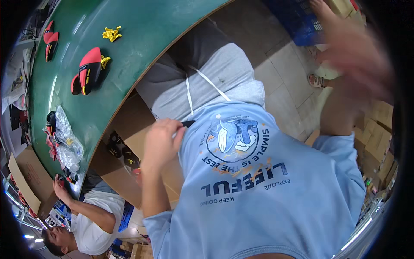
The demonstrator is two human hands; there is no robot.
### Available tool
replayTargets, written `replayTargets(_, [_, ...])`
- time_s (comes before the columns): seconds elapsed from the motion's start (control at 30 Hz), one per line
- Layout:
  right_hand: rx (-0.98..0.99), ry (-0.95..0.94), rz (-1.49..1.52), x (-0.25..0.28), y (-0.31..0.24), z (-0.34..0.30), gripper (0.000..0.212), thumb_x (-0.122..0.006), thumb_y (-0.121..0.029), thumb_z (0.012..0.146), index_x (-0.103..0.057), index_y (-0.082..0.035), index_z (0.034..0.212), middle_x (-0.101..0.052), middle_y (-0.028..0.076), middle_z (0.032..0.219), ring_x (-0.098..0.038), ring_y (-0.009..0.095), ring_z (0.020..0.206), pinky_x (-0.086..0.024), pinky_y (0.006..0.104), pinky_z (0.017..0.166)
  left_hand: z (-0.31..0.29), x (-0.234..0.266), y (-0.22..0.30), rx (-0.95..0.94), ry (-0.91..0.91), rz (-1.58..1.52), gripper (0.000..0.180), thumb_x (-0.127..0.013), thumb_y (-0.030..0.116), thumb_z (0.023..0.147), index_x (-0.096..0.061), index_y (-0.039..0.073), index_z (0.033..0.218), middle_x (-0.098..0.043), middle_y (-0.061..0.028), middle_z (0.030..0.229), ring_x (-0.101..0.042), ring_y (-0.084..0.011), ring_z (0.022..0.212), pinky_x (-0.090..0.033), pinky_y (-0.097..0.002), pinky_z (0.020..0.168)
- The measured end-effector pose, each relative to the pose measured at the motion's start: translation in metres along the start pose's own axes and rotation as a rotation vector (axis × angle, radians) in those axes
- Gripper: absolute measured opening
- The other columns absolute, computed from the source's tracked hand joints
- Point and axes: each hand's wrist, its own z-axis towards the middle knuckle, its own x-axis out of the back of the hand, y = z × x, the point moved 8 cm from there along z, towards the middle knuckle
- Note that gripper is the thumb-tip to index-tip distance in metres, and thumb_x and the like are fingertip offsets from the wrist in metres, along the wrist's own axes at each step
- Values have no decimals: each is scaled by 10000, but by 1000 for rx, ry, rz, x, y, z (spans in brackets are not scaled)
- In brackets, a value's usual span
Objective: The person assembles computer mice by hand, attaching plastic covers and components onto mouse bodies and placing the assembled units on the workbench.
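Observation:
My left hand (162, 140) is beside the front of my light blue shirt (241, 190), its fingers curled. A small black piece (188, 123) shows at its fingertips; what it is I cannot make out. My right hand (355, 54) is raised far to the right, smeared by motion, so its fingers do not read clearly. On the green table lies a red and black shell-like part (89, 69), with a yellow plastic piece (105, 61) against its side. A second yellow piece (111, 33) lies apart from it. Another red and black part (51, 41) is farther left.
Clear plastic bags (69, 142) and dark parts lie along the green table (142, 26). A cardboard box (133, 114) with black items stands beside its edge. A co-worker in a white shirt (101, 211) reaches to the table. A blue crate (297, 23) is at upper right.

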Motion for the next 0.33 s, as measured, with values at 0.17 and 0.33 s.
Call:
replayTargets(0.17, [-786,-563,225,-168,89,-223,209,-716,-237,1010,-781,-39,1013,-767,194,970,-737,378,891,-580,484,842,-14,-66,-15,54,-53,21,228,-651,246,1025,-736,35,1005,-741,-233,908,-703,-468,817,-556,-555,738])
replayTargets(0.33, [-543,-563,208,-226,111,-225,310,-676,-334,1018,-752,-34,1021,-746,244,904,-732,430,869,-555,553,784,3,-83,-87,40,6,-121,274,-772,296,942,-767,31,1012,-754,-260,848,-777,-401,786,-600,-540,770])
